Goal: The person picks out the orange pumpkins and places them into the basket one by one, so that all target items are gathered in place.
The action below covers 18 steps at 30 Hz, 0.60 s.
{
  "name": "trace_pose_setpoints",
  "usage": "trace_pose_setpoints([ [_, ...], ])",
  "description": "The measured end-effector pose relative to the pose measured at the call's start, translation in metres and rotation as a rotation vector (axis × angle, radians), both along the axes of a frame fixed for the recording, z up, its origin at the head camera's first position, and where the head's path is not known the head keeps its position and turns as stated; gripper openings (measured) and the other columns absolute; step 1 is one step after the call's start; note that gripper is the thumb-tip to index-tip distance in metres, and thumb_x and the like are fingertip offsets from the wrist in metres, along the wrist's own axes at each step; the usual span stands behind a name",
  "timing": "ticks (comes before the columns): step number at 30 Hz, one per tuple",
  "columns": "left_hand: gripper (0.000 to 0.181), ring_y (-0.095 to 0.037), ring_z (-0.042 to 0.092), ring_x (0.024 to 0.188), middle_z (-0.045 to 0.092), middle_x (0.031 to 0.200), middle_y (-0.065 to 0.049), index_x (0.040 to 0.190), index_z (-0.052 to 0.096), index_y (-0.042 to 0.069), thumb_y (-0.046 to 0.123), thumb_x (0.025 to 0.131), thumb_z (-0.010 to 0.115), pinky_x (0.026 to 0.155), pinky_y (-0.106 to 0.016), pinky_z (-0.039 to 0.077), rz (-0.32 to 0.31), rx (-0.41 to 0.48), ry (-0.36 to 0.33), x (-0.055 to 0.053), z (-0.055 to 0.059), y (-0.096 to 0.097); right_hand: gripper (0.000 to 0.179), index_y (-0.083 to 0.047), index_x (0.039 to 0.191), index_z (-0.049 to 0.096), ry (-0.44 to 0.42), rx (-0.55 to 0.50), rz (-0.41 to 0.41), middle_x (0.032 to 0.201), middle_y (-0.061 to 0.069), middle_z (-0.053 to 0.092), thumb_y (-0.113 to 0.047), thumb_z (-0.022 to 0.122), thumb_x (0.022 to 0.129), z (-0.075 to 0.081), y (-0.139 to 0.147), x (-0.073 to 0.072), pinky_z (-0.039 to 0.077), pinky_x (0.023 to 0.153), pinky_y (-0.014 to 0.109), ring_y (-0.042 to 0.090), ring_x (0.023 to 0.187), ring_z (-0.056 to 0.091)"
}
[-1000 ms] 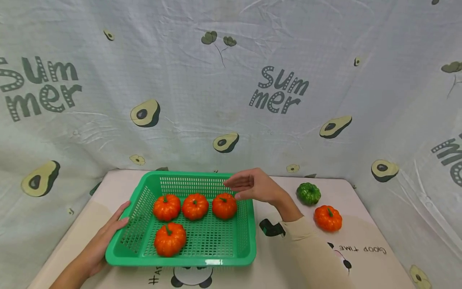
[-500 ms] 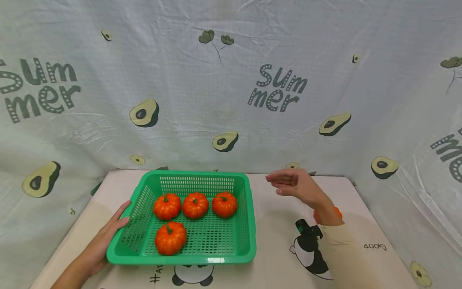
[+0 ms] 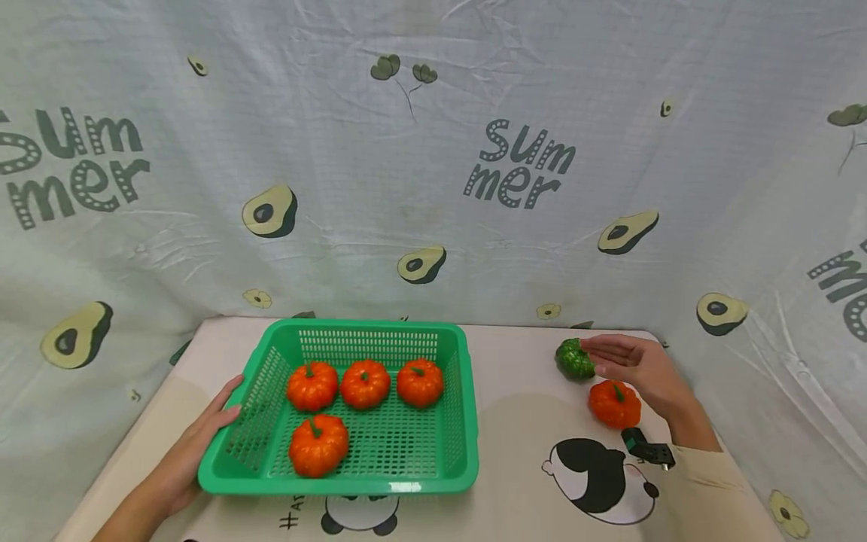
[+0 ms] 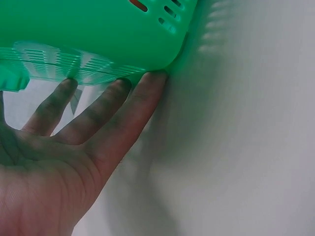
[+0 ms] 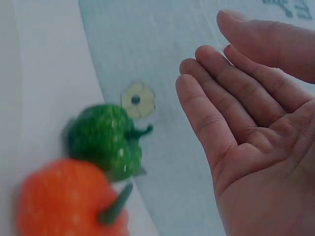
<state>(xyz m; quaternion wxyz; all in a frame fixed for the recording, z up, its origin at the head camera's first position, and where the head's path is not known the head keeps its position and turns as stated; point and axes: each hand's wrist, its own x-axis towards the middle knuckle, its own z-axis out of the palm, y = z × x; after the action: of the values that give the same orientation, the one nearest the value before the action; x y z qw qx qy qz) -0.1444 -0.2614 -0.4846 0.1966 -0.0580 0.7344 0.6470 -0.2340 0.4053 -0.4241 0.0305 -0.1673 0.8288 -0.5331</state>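
Note:
My left hand [image 3: 193, 452] rests against the left side of a green plastic basket [image 3: 433, 484], its fingertips touching the slotted wall in the left wrist view. Several small orange pumpkins, among them a front one [image 3: 319, 446] and a back right one [image 3: 420, 382], sit inside the basket. My right hand [image 3: 640, 369] hovers at the right with fingers extended and nothing in its grasp. Its fingertips overlap a small green pumpkin [image 3: 573, 360] in the head view; the right wrist view shows a gap between them. An orange pumpkin [image 3: 614, 405] lies just below the hand.
The pale table [image 3: 515, 421] carries printed panda drawings [image 3: 599, 482]. A white cloth [image 3: 352, 188] with avocado and lettering prints hangs behind and on both sides. A small black camera [image 3: 646, 449] is worn at the right wrist.
My right hand has moved from over the basket's right side across to the green pumpkin on the far right. The left hand stays at the basket, and the pumpkins inside remain in place.

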Motion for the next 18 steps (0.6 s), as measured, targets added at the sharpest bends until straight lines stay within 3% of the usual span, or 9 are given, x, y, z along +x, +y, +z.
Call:
trace_pose_setpoints([
  [9,0.068,-0.038,0.015,0.151,-0.018,0.174,-0.017,0.166,-0.014,0.036,0.048,0.114,0.028,0.088,-0.013,0.045,-0.002,-0.006,-0.007,-0.001,0.0,0.001,0.053,0.009,0.144,0.053,-0.049,0.101,-0.172,0.123,-0.03,0.065,-0.01,0.071,0.098,-0.029,0.046,0.018,0.051,0.088,0.009,-0.019,0.11,0.059],
  [12,0.069,-0.04,0.013,0.153,-0.019,0.174,-0.017,0.167,-0.014,0.035,0.048,0.114,0.028,0.087,-0.012,0.045,-0.005,-0.004,-0.003,0.0,0.001,0.002,0.061,0.007,0.148,0.051,-0.094,0.153,-0.219,0.137,-0.009,0.069,-0.016,0.075,0.096,-0.043,0.053,0.024,0.049,0.09,0.008,-0.024,0.112,0.052],
  [14,0.069,-0.044,0.007,0.154,-0.02,0.174,-0.017,0.167,-0.014,0.033,0.047,0.114,0.029,0.086,-0.012,0.044,-0.004,0.002,0.001,0.0,0.002,0.002,0.068,0.005,0.151,0.048,-0.126,0.177,-0.237,0.149,0.012,0.061,-0.017,0.077,0.094,-0.052,0.054,0.027,0.048,0.091,0.007,-0.02,0.116,0.05],
  [16,0.07,-0.046,0.004,0.155,-0.021,0.174,-0.017,0.167,-0.014,0.032,0.047,0.114,0.029,0.085,-0.011,0.043,-0.003,0.003,0.005,0.0,0.002,0.003,0.073,0.005,0.154,0.043,-0.155,0.201,-0.245,0.157,0.03,0.046,-0.017,0.078,0.093,-0.058,0.053,0.029,0.046,0.091,0.006,-0.003,0.129,0.056],
  [18,0.07,-0.047,0.003,0.156,-0.021,0.174,-0.017,0.167,-0.014,0.032,0.047,0.114,0.029,0.085,-0.011,0.043,0.001,-0.001,0.004,0.0,0.002,0.003,0.078,0.005,0.156,0.038,-0.183,0.207,-0.246,0.16,0.033,0.039,-0.015,0.079,0.092,-0.063,0.052,0.03,0.045,0.091,0.005,0.024,0.142,0.051],
])
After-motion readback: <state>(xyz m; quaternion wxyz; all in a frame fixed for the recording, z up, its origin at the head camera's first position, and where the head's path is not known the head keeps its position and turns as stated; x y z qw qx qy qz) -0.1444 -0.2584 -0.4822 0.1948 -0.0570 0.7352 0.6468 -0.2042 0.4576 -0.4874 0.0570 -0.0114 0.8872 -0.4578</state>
